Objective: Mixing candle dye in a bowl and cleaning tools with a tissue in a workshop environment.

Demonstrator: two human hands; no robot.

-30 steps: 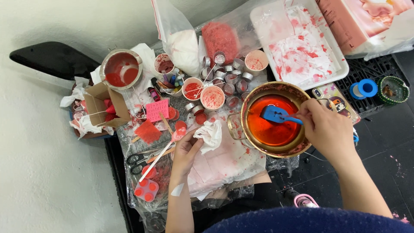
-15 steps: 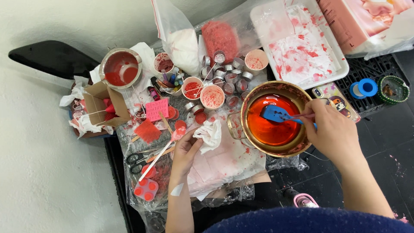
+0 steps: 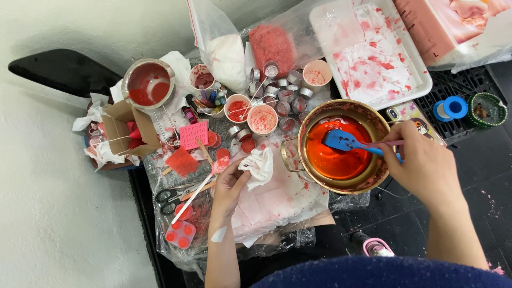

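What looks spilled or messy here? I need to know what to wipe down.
Red smears cover the white tray at the top, and red stains mark the plastic sheet under the brass pot. The left hand touches a stained crumpled tissue. Nothing looks tipped over.

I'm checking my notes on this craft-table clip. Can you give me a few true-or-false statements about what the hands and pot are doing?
1. The right hand holds a blue spatula in the pot. True.
2. The pot holds green liquid. False: it is orange-red.
3. The left hand touches a crumpled white tissue. True.
4. The scissors are in the left hand. False: they lie on the table beside it.
5. The white tray is spotless. False: it has red stains.
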